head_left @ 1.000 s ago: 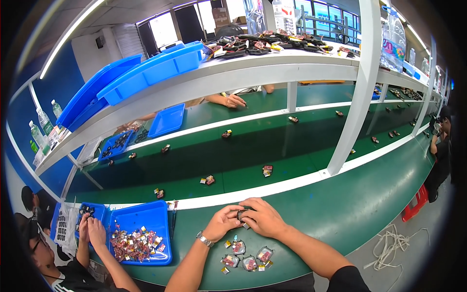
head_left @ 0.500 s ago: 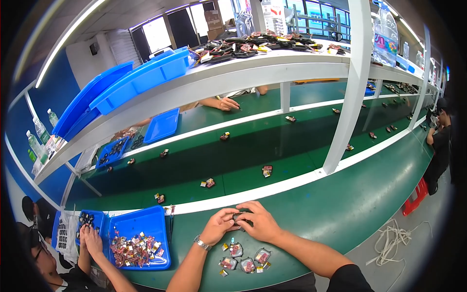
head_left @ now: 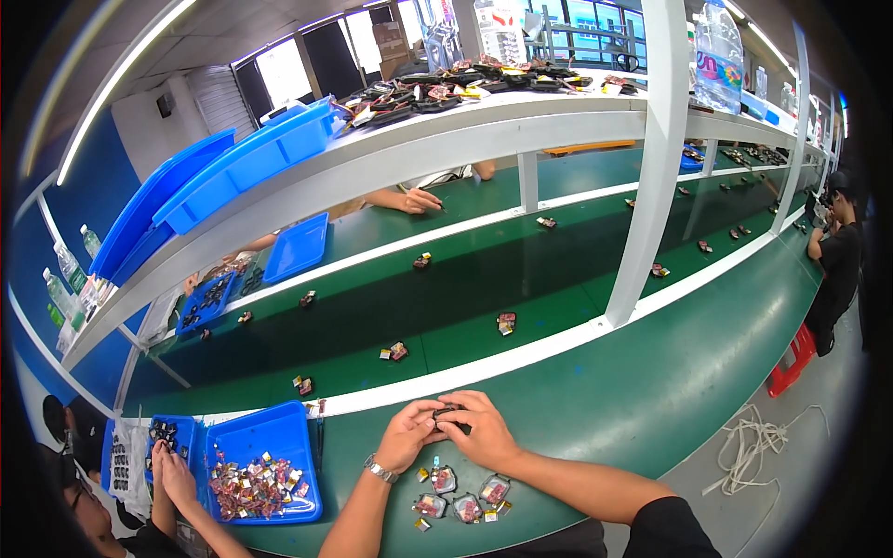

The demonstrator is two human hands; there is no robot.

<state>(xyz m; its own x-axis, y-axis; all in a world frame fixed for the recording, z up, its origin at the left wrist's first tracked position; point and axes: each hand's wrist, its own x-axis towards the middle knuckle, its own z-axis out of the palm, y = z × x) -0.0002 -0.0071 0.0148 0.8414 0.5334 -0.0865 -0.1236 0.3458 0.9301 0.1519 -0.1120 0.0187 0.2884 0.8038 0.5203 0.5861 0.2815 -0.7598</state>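
Observation:
Both my hands meet over the green bench, holding a small black casing (head_left: 450,416) between their fingertips. My left hand (head_left: 406,437), with a metal-banded watch at the wrist, grips its left side. My right hand (head_left: 484,435) closes over it from the right, so the fingers hide much of the casing. Just below the hands lie several dark-rimmed housings (head_left: 467,508) with reddish circuit boards inside and small silver-yellow battery cells attached. To the left, a blue tray (head_left: 316,465) holds a heap of similar red boards with cells.
Beyond the bench edge, small board assemblies (head_left: 506,323) lie spaced along a green conveyor belt (head_left: 446,339). A white post (head_left: 648,177) carries a shelf with blue trays (head_left: 251,172) and black parts. A co-worker's hands (head_left: 175,474) work at the left, beside a smaller blue tray.
The view has shifted slightly. My right fingers have come down closer around the black casing, and both hands still hold it in nearly the same place.

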